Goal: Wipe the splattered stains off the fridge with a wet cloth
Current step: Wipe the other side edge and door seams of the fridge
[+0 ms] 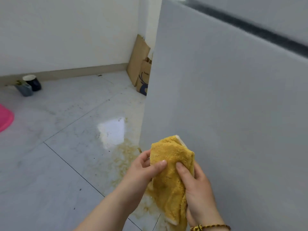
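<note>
A yellow fluffy cloth (168, 177) with a white edge is held in front of the grey fridge (225, 97), close to its lower left corner. My left hand (143, 170) grips the cloth's left side with the thumb on top. My right hand (198, 189) holds the right side and the hanging end. The fridge door face shows no clear stains in the part I see; a dark seam (250, 27) runs across it near the top.
Yellowish splatter (123, 162) covers the tiled floor beside the fridge's base. Brown paper bags (141, 67) lean in the corner behind the fridge. Two small pots (29, 85) stand by the wall at the left, and a pink basin (5, 119) sits at the left edge.
</note>
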